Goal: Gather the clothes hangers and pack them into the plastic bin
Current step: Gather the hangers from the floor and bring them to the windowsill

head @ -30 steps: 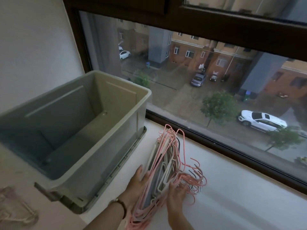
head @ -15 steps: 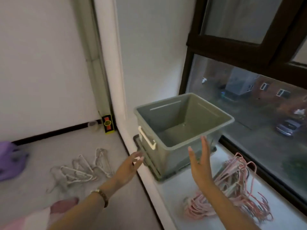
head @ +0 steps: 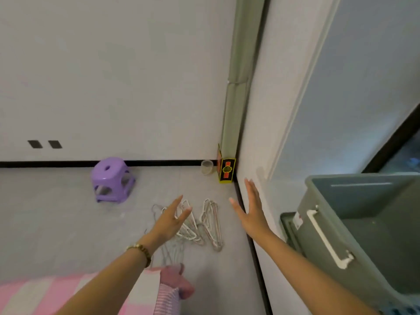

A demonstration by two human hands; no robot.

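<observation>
A loose heap of pale wire clothes hangers lies on the grey floor below me. My left hand is stretched out above the heap's left part, fingers spread, holding nothing. My right hand is held flat and open to the right of the hangers, over the edge of the white ledge. The grey plastic bin with a white handle stands on the ledge at the right, and what I see of its inside is bare. The pink hangers on the sill are out of view.
A purple plastic stool stands on the floor to the left. A small clear cup and a yellow-black box sit in the wall corner. My pink-striped leg and slipper are at the bottom. The white ledge wall rises beside the hangers.
My view has swung left and down from the window sill to the floor. Both hands let go of the pink hangers on the sill and now reach, open, toward the floor heap.
</observation>
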